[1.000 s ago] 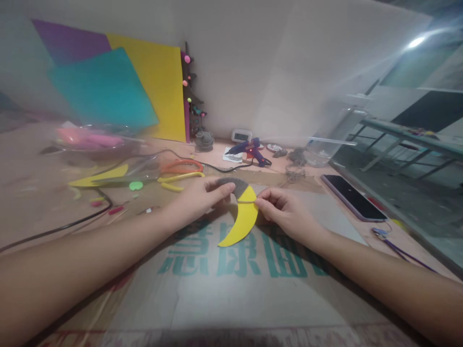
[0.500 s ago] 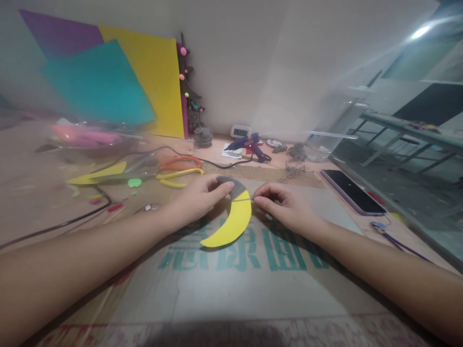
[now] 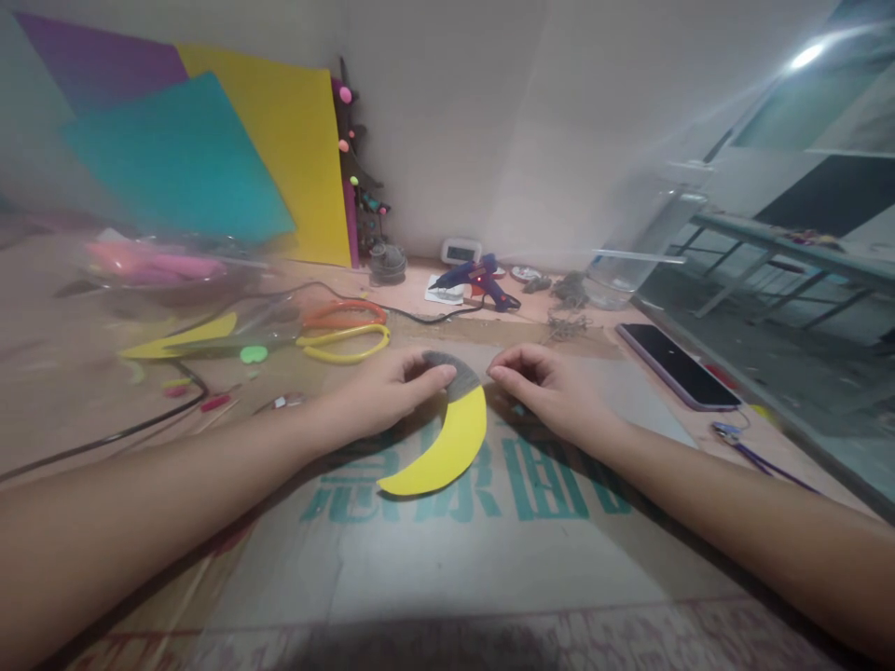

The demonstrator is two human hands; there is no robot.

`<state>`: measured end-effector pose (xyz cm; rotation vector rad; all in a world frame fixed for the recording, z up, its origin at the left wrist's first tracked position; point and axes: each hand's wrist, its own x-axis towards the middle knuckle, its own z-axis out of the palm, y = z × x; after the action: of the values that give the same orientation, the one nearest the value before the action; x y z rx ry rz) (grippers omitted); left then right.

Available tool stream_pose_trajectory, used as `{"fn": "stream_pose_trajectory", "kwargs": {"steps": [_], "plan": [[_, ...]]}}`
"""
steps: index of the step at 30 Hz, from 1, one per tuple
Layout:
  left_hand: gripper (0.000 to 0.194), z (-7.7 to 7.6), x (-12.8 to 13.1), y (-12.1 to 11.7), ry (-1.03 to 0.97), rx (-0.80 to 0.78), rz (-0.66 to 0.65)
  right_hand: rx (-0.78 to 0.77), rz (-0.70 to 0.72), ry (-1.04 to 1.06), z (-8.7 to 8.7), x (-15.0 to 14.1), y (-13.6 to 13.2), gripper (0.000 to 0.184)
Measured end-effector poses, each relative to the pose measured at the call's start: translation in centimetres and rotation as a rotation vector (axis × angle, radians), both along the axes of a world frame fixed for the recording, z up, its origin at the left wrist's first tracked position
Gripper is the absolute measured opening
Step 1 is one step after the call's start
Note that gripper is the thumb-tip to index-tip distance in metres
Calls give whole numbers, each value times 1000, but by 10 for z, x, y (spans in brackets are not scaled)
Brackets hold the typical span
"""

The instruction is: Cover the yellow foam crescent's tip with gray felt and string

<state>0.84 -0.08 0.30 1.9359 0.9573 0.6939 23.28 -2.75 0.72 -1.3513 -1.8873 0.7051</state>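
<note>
My left hand (image 3: 398,384) is closed on the upper end of a yellow crescent-shaped cutout (image 3: 458,436), thumb on top. Grey string (image 3: 465,375) is wound tightly in a band around that end; the lower part is bare yellow and tapers to a point at the left. Just right of the crescent, my right hand (image 3: 542,384) has thumb and fingertips pinched together. The string that was seen in this pinch half a second ago does not show clearly now.
Beneath my hands lies cardboard (image 3: 433,568) with green characters. Scissors (image 3: 342,343) lie left, beside yellow scraps. Behind are a glue gun (image 3: 475,280) with its cord, a small clock (image 3: 461,251) and tangled string (image 3: 568,323). A phone (image 3: 677,365) rests at right.
The string strand that stretched across the crescent's front to my right hand no longer shows there. The crescent has tilted slightly, its tip shifting left and down. My left hand keeps its hold.
</note>
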Motion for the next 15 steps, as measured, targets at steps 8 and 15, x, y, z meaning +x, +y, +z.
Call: {"fn": "stream_pose_trajectory", "kwargs": {"steps": [8, 15], "plan": [[33, 3, -1, -4, -29, -100, -61, -45, 33, 22, 1, -3, -1, 23], [39, -1, 0, 1, -91, -114, 62, 71, -46, 188, 2, 0, -1, 38]]}}
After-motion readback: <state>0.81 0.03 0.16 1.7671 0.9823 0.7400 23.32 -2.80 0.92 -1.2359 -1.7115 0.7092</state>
